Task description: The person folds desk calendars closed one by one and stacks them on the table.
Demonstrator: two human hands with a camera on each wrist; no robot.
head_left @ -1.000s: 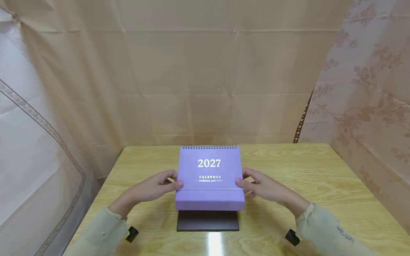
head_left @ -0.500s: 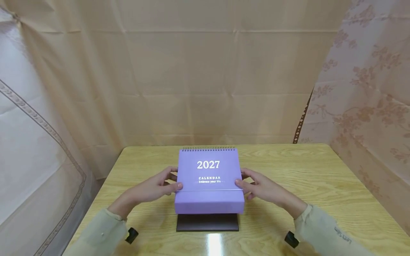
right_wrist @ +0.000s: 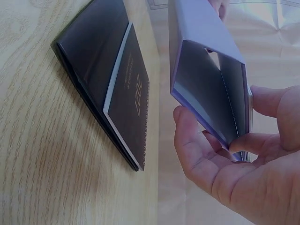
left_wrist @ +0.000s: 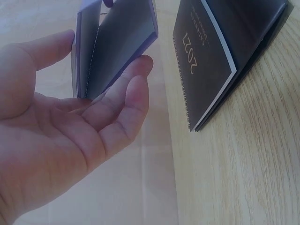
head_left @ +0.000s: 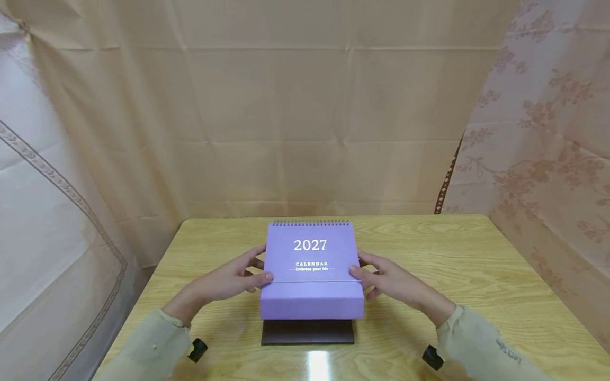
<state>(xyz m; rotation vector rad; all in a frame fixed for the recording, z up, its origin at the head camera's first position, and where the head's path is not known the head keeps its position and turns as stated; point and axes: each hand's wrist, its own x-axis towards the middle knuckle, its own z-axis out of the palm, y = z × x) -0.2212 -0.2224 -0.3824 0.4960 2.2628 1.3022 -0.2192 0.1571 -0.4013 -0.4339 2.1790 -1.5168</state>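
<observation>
A purple 2027 desk calendar (head_left: 310, 254) with a spiral binding along its top is held between both hands, over a dark desk calendar (head_left: 307, 332). My left hand (head_left: 226, 278) grips its left side, thumb on the front cover and the other fingers beside and behind it. At the opposite side my right hand (head_left: 393, 280) grips likewise, thumb on the cover. Both wrist views look into the hollow of the folded stand (right_wrist: 206, 79). Flat on the table, the dark calendar (left_wrist: 211, 56) shows gold lettering there; in the head view only its near strip shows.
The wood-grain table (head_left: 429, 238) extends to both sides of the calendars. Beige cloth (head_left: 305, 106) hangs behind it, with patterned cloth (head_left: 553, 148) on the right and white cloth (head_left: 43, 227) on the left.
The purple calendar has shifted slightly down in the head view, covering more of the dark one. My left fingers have spread a little along its side; the right hand has barely moved.
</observation>
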